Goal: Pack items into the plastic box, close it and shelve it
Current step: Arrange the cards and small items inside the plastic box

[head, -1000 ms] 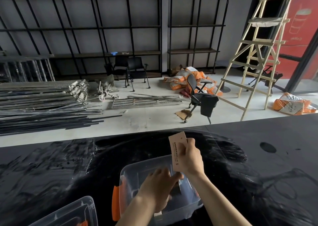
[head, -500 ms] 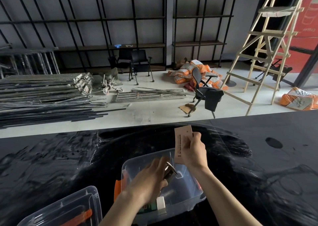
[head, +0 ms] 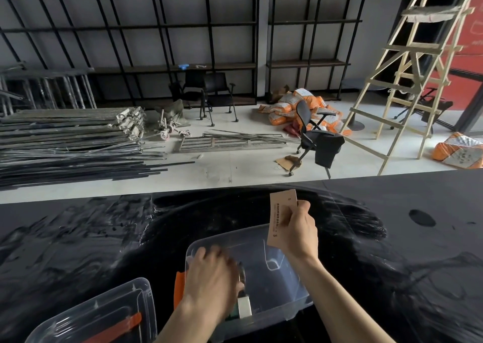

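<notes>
A clear plastic box [head: 277,285] with an orange latch [head: 179,287] stands open on the black table in front of me. My left hand [head: 213,282] is inside the box at its left side, fingers closed on a metal object [head: 241,273] that is partly hidden. A small white item [head: 244,307] lies in the box below that hand. My right hand [head: 300,234] holds a brown paper card [head: 281,216] upright over the box's far right corner. The clear lid [head: 99,316] with an orange clip lies at the lower left.
The black table [head: 392,238] spreads to both sides. Beyond it on the floor are metal bars [head: 70,144], office chairs [head: 316,139], orange sacks [head: 287,105] and a wooden ladder [head: 407,63]. Black shelving [head: 209,65] lines the back wall.
My left hand has moved left and lower inside the box with the metal object. My right hand still holds the card in nearly the same place. The camera has tilted down a little.
</notes>
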Demonstrator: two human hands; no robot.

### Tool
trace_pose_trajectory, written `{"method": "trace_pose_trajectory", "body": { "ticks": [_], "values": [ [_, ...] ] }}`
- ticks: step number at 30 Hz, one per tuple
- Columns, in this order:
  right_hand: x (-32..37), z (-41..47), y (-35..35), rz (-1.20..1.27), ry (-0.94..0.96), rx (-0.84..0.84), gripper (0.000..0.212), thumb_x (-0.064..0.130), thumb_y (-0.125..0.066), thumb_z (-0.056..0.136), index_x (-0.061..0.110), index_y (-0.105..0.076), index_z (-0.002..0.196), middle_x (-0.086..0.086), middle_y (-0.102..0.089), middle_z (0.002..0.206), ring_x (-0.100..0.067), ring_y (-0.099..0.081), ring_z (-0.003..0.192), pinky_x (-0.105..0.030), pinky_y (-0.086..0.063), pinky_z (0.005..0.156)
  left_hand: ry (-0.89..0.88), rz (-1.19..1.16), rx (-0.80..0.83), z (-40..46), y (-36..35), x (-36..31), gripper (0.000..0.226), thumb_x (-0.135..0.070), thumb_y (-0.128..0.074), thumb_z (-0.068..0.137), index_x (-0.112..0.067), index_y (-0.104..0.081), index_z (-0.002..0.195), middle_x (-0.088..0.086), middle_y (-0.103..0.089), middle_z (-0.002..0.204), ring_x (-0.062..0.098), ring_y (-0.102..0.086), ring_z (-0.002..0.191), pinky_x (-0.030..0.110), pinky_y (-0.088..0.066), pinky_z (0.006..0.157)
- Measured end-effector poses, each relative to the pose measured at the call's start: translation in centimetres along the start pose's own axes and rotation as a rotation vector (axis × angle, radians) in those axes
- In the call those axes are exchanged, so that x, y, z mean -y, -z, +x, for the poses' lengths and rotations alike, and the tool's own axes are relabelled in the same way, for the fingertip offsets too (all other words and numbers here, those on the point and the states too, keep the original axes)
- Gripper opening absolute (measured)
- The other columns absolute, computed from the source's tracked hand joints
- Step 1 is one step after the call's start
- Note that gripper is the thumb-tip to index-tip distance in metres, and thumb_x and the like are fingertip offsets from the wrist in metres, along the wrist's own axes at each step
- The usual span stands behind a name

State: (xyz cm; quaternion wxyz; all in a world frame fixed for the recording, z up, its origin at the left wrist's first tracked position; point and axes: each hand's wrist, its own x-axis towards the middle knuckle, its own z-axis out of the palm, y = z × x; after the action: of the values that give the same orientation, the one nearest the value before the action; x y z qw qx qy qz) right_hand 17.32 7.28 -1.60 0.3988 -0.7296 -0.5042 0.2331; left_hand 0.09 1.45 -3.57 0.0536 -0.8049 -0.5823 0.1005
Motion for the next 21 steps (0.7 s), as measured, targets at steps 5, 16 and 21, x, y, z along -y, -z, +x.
{"method": "trace_pose_trajectory", "body": {
  "ticks": [5,16,21],
  "values": [
    [0.3,0.0,0.0,-0.015,-0.040,-0.021,0.010,0.015,-0.045,0.095,0.011,-0.043,0.104,-0.007,-0.066,0.094,-0.031,-0.067,0.079,-0.049,-0.060,0.069,-0.018,-0.046,-0.001,-0.9,-0.6,1.2,0.073,-0.070,-0.020,0.083,-0.026,-0.059,0.127,0.000,-0.066,0.122,0.024,-0.054,0.119,0.041,-0.029,0.106],
    [0.3,0.5,-0.2,0.163,-0.004,-0.068,0.014,0.029,-0.048,0.099,0.016,-0.045,0.104,-0.007,-0.068,0.095,-0.026,-0.069,0.081,-0.050,-0.061,0.070,0.091,-0.509,-0.255,2.7,1.1,2.1,0.032,-0.058,-0.053,0.092,-0.037,-0.062,0.114,-0.018,-0.071,0.106,0.001,-0.066,0.097,0.028,-0.052,0.091],
    [0.9,-0.9,-0.6,0.306,0.003,0.152,0.015,0.033,-0.048,0.098,0.019,-0.050,0.103,-0.007,-0.068,0.101,-0.024,-0.069,0.089,-0.051,-0.062,0.075,0.285,-1.519,-0.109,4.7,4.0,-0.9,0.038,-0.052,-0.062,0.090,-0.028,-0.057,0.118,-0.003,-0.075,0.105,0.014,-0.073,0.094,0.039,-0.059,0.086]
  ]
}}
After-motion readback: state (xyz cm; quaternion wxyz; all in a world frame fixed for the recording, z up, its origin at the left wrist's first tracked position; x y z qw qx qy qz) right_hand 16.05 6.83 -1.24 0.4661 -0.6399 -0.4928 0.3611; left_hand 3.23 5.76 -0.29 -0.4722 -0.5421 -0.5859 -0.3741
